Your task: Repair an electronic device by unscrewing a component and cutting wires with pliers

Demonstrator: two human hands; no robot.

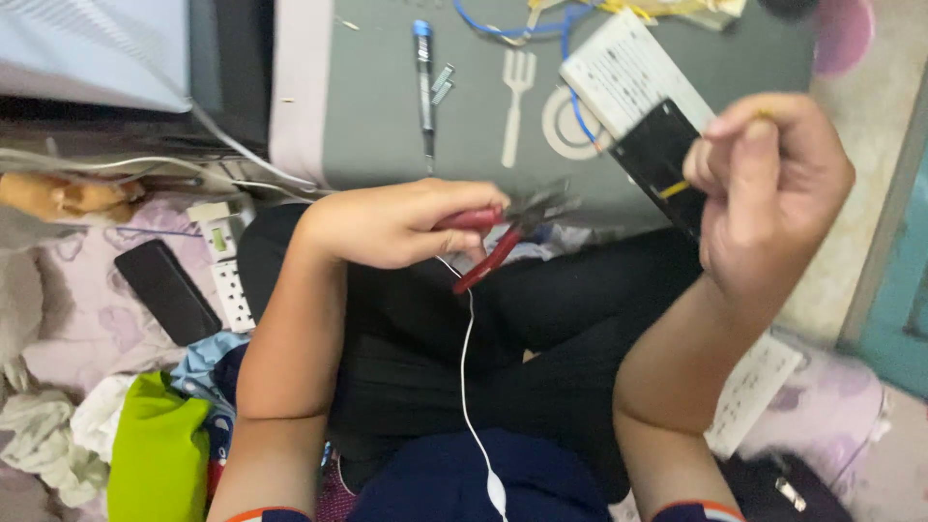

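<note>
My left hand (pixel 391 224) grips red-handled pliers (pixel 503 230) over my lap, the dark jaws pointing right. Raised at the right, my right hand (pixel 768 193) is closed on a thin yellow wire (pixel 677 188) that sticks out to the left from my fist. Behind that hand lies a black rectangular box (pixel 662 159) joined to a white breadboard (pixel 623 70). A white cord (pixel 467 387) hangs down over my dark trousers.
A grey mat (pixel 377 106) carries a blue-tipped screwdriver (pixel 423 82), a fork print and blue wires (pixel 512 29). At left lie a black phone (pixel 166 290), a white power strip (pixel 227 261), a green cloth (pixel 155 449) and a monitor edge (pixel 97 53).
</note>
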